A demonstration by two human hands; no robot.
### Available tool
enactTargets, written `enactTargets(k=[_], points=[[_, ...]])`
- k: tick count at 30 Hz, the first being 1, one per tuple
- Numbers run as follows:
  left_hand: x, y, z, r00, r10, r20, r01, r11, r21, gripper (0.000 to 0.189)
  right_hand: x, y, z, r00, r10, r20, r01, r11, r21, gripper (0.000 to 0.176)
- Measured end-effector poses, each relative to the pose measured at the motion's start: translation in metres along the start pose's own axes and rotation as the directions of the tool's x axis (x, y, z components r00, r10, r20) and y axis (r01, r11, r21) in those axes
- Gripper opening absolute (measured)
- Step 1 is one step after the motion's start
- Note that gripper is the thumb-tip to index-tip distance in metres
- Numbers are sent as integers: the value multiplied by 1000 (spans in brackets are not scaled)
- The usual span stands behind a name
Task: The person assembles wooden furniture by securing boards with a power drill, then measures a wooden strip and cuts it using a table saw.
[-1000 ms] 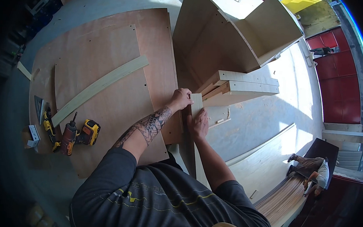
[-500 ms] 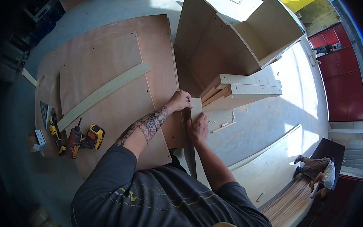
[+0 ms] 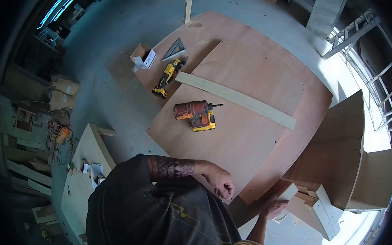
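Note:
My left hand (image 3: 219, 183), at the end of a tattooed forearm, is curled closed above the near edge of the plywood panel (image 3: 239, 147). Whatever its fingers may hold is hidden. My right hand (image 3: 275, 208) is wrapped around the side of a narrow wooden board (image 3: 287, 192) near its end. Beside that board stand several joined pale boards (image 3: 324, 213). A cordless driver (image 3: 194, 110) with a reddish body and yellow battery lies on the panel. Past it, a pale wooden strip (image 3: 239, 100) crosses the panel.
A yellow-black power tool (image 3: 167, 79), a metal square (image 3: 175, 49) and a small open box (image 3: 144, 57) lie at the panel's far left. A large plywood cabinet (image 3: 336, 152) stands at right. Another workbench (image 3: 85, 170) holds small items at left.
My view has swung left toward the tools and panel. My left hand has come away from the board's end and drawn back over the panel's edge. My right hand stays on the board.

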State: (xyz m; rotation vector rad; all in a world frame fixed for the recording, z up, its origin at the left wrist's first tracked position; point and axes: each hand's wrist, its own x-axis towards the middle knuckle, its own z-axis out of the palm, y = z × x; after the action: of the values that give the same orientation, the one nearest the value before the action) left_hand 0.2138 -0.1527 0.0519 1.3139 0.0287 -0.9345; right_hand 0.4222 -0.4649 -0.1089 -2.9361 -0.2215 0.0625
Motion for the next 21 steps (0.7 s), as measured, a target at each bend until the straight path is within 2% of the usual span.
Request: enactTargets(k=[1,2,3,4,5,6,7,8,9,10,11,12,13,14,16,18,19,21], points=[[-52,-26,-5,992,-122,39,127,976,-174,39,-2,-15,-21,996,63,70,-67,996,56,83],[-108,-40,-13,980,-200,14,197,948,-249,39,-1,-17,-30,990,70,121,-75,996,41,84],[-163,-68,-26,956,-282,-78,231,893,-387,38,0,-13,-27,994,44,103,-41,999,-27,83],[-220,-80,-40,903,-340,-265,206,881,-427,36,6,15,3,997,3,74,5,995,-101,82],[-276,-88,-60,800,-403,-445,151,852,-501,34,5,13,4,998,12,54,-6,993,-122,82],[-324,-102,-83,618,-388,-684,18,877,-481,29,7,12,-1,993,58,100,-52,997,-58,84],[-361,-112,-111,323,-361,-875,-45,918,-395,24,9,19,8,995,30,93,-16,989,-144,85],[-394,-136,-146,22,-252,-968,-202,947,-251,22,7,10,3,993,55,104,-40,990,-134,85],[-423,-155,-186,-272,-188,-944,-197,971,-136,24,6,6,1,992,45,120,-24,985,-172,85],[-451,-180,-233,-479,-25,-878,148,983,-109,22,7,7,3,990,40,133,-12,977,-212,85],[-472,-200,-271,-594,197,-780,471,871,-139,20,18,37,22,995,20,102,8,964,-267,86],[-489,-209,-297,-582,197,-789,472,872,-130,20,25,59,41,997,4,74,20,946,-324,87],[-500,-218,-322,-569,255,-781,621,756,-205,19,23,48,28,988,78,135,-35,955,-293,88],[-505,-228,-346,-538,317,-781,745,612,-265,20,17,38,21,986,110,127,-66,949,-310,88],[-530,-238,-372,-330,149,-932,913,302,-275,24,10,28,12,986,106,129,-64,954,-293,87],[-559,-300,-417,-454,31,-890,820,406,-404,32,10,28,7,989,90,117,-53,956,-287,84],[-571,-319,-425,-456,63,-888,812,438,-386,39,7,26,7,990,78,122,-40,958,-284,84],[-599,-360,-438,-279,63,-958,902,358,-240,24,1,29,5,991,76,114,-45,966,-254,84]])
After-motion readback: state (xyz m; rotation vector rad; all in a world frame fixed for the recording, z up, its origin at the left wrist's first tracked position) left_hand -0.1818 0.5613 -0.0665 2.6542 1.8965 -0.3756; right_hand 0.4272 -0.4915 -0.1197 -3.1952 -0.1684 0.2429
